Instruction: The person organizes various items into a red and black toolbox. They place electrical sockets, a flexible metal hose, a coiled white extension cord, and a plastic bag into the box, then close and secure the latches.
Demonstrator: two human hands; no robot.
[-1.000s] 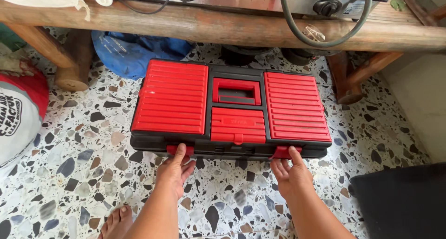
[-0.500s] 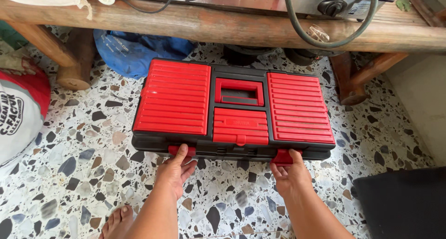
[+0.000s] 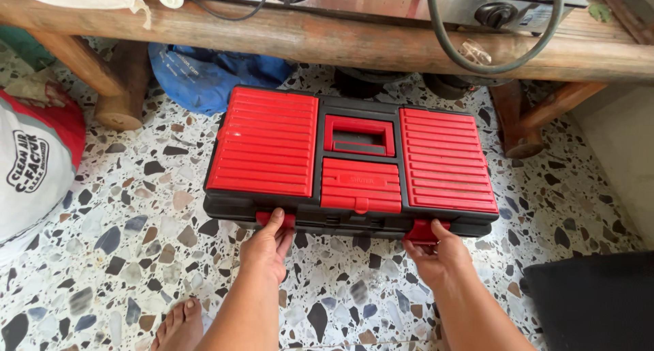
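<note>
A red and black plastic toolbox (image 3: 351, 161) lies flat on the speckled terrazzo floor, lid shut, with a red carry handle (image 3: 359, 135) in the middle of the lid. My left hand (image 3: 267, 245) has its fingers on the red left latch (image 3: 275, 219) at the box's front edge. My right hand (image 3: 439, 254) grips the red right latch (image 3: 422, 231), which is tilted outward from the box.
A low wooden table (image 3: 381, 48) stands just behind the box, with a metal stove and a black hose on it. A blue bag (image 3: 204, 75) lies under it. A red and white sack (image 3: 34, 163) is at left, a dark mat (image 3: 593, 300) at lower right, my bare foot (image 3: 178, 327) below.
The right latch has swung outward under my right hand. My left hand stays on the left latch. The view has shifted slightly.
</note>
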